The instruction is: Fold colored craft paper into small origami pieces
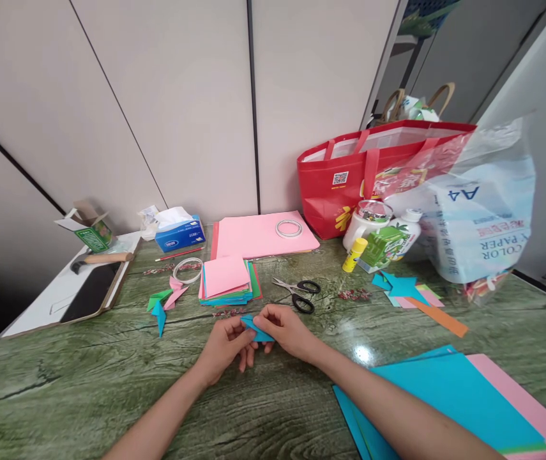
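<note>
Your left hand (pixel 222 347) and right hand (pixel 290 330) pinch folded blue paper (pixel 261 334), long axis running between them, nearside of the scissors (pixel 294 289).

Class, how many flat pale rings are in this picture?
2. One ring lies on the large pink sheets near the wall; another ring is beside the small paper stack, on its left. The red bag could hide more.

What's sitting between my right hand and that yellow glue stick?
The black-handled scissors lie between your right hand and the yellow glue stick, blades slightly parted, as the head view shows.
</note>
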Available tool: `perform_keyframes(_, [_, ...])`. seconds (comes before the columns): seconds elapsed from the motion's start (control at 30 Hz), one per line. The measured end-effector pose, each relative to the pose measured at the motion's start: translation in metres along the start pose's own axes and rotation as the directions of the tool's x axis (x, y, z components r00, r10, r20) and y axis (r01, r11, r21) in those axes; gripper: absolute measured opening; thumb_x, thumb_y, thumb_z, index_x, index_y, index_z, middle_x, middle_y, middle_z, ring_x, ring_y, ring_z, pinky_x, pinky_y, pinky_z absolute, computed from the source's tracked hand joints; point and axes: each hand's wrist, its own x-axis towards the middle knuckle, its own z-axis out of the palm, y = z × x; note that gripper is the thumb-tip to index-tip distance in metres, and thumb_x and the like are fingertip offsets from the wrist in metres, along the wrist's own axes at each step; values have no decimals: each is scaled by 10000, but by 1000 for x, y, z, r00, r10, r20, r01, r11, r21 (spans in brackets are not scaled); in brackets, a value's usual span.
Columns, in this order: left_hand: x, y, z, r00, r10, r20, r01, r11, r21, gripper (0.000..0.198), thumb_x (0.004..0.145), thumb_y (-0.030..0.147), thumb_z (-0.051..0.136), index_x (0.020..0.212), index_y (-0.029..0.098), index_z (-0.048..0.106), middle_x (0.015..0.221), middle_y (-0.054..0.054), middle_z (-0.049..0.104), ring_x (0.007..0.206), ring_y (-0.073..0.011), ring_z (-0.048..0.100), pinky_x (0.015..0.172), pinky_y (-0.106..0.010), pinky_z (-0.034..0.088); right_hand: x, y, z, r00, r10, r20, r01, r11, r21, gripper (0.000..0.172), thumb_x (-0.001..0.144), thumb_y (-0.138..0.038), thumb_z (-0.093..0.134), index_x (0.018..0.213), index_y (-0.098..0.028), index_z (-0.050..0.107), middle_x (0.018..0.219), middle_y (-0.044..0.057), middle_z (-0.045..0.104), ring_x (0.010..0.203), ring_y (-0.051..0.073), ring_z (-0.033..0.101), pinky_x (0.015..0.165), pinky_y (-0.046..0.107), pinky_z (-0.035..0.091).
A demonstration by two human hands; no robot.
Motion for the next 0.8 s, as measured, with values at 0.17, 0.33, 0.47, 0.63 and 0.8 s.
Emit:
perform_keyframes(0.17, [0, -2, -2, 999, -3, 48, 3, 1000, -1, 194, 699, 297, 628, 655, 119, 565, 530, -4, 593, 346, -88, 526, 284, -159, 377, -4, -5, 0, 996, -87, -17, 84, 986, -144, 359, 743, -506, 512, 639, -169, 446, 550, -35, 466, 464, 76, 448, 426, 198, 410])
perform_keyframes(0.33, [1, -3, -3, 999, -20, 46, 21, 1000, -13, 210, 695, 303, 632, 639, 111, 572, 499, -5, 584, 339, -94, 529, 289, -165, 390, -4, -2, 2, 992, -113, -62, 98, 975, -201, 339, 762, -487, 494, 641, -175, 446, 562, -35, 449, 458, 80, 443, 434, 206, 399])
perform_keyframes(0.47, [1, -4, -3, 999, -28, 16, 28, 999, -21, 234, 699, 310, 627, 601, 112, 547, 459, -3, 573, 325, -94, 525, 284, -161, 389, -4, 2, 3, 990, -129, -63, 108, 959, -262, 302, 798, -459, 453, 678, -182, 448, 558, -37, 458, 434, 82, 461, 412, 200, 368])
perform_keyframes(0.63, [1, -3, -2, 999, -24, 41, 26, 999, -48, 205, 687, 300, 638, 662, 116, 553, 568, -15, 612, 349, -99, 548, 282, -167, 404, -4, 1, 1, 977, -197, -87, 141, 891, -431, 290, 810, -416, 459, 645, -178, 477, 521, -43, 453, 428, 81, 419, 449, 215, 320])
perform_keyframes(0.8, [1, -3, -2, 999, -36, 28, 38, 998, -51, 224, 692, 311, 634, 638, 116, 538, 528, -13, 600, 351, -109, 554, 287, -173, 414, -3, 2, 1, 959, -272, -83, 193, 837, -512, 262, 828, -385, 440, 695, -173, 520, 576, -16, 506, 523, 103, 436, 511, 223, 312])
